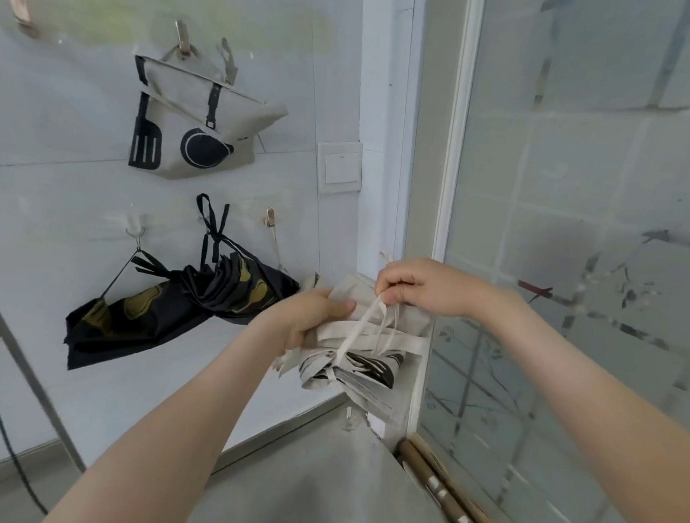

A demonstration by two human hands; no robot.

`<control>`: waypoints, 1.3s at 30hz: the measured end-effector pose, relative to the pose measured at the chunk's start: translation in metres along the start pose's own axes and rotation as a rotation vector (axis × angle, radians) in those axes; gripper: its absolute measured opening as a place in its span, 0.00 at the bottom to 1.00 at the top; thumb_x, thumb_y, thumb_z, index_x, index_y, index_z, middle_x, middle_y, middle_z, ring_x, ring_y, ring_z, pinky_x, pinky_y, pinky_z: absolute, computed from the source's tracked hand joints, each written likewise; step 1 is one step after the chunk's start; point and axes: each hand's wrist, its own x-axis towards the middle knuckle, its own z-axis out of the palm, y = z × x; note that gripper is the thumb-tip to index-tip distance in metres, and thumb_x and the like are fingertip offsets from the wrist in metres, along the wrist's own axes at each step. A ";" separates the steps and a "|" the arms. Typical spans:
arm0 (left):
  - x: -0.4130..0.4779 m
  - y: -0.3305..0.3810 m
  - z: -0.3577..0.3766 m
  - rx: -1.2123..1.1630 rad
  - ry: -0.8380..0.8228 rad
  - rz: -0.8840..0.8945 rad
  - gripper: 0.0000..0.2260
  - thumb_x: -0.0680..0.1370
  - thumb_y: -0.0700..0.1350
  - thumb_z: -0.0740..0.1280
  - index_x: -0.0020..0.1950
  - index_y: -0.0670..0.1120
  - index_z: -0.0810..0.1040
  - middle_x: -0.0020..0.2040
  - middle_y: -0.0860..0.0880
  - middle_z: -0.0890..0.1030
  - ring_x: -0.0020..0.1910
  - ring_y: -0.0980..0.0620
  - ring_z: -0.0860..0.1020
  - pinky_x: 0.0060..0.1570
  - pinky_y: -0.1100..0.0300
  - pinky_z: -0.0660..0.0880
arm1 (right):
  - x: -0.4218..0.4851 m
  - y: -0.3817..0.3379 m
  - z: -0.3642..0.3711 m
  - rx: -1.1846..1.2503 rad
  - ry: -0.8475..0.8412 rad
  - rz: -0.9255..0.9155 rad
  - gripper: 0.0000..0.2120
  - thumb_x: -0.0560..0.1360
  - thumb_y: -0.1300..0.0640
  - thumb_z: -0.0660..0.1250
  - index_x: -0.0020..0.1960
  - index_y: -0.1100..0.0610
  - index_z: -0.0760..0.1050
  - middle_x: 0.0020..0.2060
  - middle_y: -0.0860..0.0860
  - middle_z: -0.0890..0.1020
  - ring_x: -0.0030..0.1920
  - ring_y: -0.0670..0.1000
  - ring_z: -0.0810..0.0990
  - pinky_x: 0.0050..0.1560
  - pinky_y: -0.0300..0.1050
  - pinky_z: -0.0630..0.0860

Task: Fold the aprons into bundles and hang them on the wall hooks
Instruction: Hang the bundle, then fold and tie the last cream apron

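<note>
Cream apron bundle (369, 370), below the light switch (339, 168) — your left hand (311, 320) clamps it, right hand (418, 286) pinches the ties (356, 330) — slacken either and the folds could spring loose.

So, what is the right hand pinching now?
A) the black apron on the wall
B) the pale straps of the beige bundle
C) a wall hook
B: the right hand pinches the pale straps just above the beige bundle.
</note>
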 end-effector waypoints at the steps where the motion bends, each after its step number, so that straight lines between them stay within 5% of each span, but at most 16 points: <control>1: -0.001 0.002 -0.005 -0.018 0.030 0.003 0.10 0.80 0.40 0.64 0.60 0.42 0.77 0.54 0.41 0.83 0.53 0.41 0.81 0.56 0.46 0.77 | 0.001 0.003 0.000 -0.021 -0.012 0.017 0.09 0.78 0.62 0.64 0.41 0.51 0.75 0.39 0.46 0.77 0.41 0.43 0.74 0.45 0.38 0.69; 6: -0.005 0.016 -0.020 0.023 0.208 0.025 0.10 0.81 0.42 0.63 0.60 0.40 0.77 0.54 0.41 0.82 0.49 0.45 0.81 0.50 0.52 0.79 | 0.014 0.004 -0.003 -0.080 0.006 0.034 0.09 0.77 0.60 0.65 0.40 0.49 0.75 0.39 0.44 0.77 0.43 0.45 0.75 0.48 0.41 0.70; 11: -0.007 0.062 -0.031 0.647 0.448 0.178 0.08 0.80 0.51 0.63 0.48 0.46 0.74 0.45 0.47 0.76 0.45 0.48 0.75 0.48 0.57 0.73 | 0.046 -0.018 -0.030 -0.074 0.109 -0.022 0.07 0.78 0.58 0.64 0.42 0.52 0.76 0.41 0.45 0.77 0.43 0.46 0.75 0.47 0.40 0.70; 16: -0.021 0.124 -0.025 0.800 0.252 0.275 0.14 0.80 0.53 0.62 0.60 0.47 0.77 0.55 0.49 0.80 0.56 0.50 0.78 0.59 0.55 0.74 | 0.080 -0.042 -0.068 -0.071 0.170 -0.056 0.07 0.78 0.60 0.63 0.45 0.58 0.78 0.42 0.47 0.78 0.44 0.45 0.74 0.47 0.39 0.69; 18: -0.022 0.139 -0.021 0.875 0.263 0.296 0.12 0.80 0.50 0.60 0.59 0.48 0.77 0.54 0.48 0.79 0.52 0.50 0.77 0.55 0.57 0.72 | 0.088 -0.049 -0.086 -0.075 0.203 -0.066 0.07 0.78 0.60 0.63 0.45 0.60 0.79 0.42 0.49 0.78 0.43 0.45 0.73 0.46 0.38 0.69; 23: -0.020 0.184 -0.017 0.765 0.439 0.424 0.12 0.81 0.44 0.58 0.40 0.46 0.76 0.37 0.51 0.78 0.34 0.56 0.74 0.42 0.61 0.72 | 0.102 -0.063 -0.131 -0.024 0.263 -0.087 0.06 0.78 0.59 0.64 0.46 0.59 0.79 0.39 0.47 0.77 0.40 0.44 0.73 0.45 0.39 0.71; 27: -0.035 0.241 -0.024 0.758 0.550 0.477 0.12 0.82 0.43 0.58 0.42 0.43 0.77 0.34 0.51 0.80 0.33 0.54 0.77 0.41 0.61 0.75 | 0.119 -0.082 -0.175 0.031 0.364 -0.154 0.05 0.78 0.58 0.66 0.44 0.56 0.77 0.40 0.48 0.78 0.40 0.47 0.75 0.47 0.46 0.76; 31: -0.052 0.281 -0.036 0.793 0.687 0.521 0.11 0.80 0.42 0.61 0.42 0.43 0.80 0.38 0.48 0.82 0.36 0.51 0.77 0.47 0.57 0.78 | 0.136 -0.106 -0.205 0.022 0.445 -0.215 0.05 0.77 0.59 0.67 0.42 0.55 0.77 0.36 0.47 0.79 0.35 0.46 0.74 0.38 0.37 0.73; 35: -0.061 0.299 -0.052 0.797 0.833 0.507 0.10 0.78 0.42 0.63 0.40 0.44 0.80 0.42 0.46 0.84 0.33 0.50 0.76 0.47 0.57 0.79 | 0.154 -0.125 -0.218 -0.015 0.489 -0.246 0.04 0.76 0.59 0.68 0.44 0.59 0.78 0.37 0.48 0.79 0.37 0.46 0.75 0.44 0.42 0.75; 39: -0.057 0.277 -0.068 0.863 0.835 0.425 0.11 0.78 0.43 0.63 0.38 0.45 0.81 0.36 0.51 0.81 0.29 0.54 0.72 0.29 0.65 0.72 | 0.169 -0.125 -0.198 -0.064 0.414 -0.201 0.06 0.77 0.61 0.67 0.40 0.57 0.76 0.35 0.49 0.78 0.33 0.46 0.75 0.35 0.37 0.73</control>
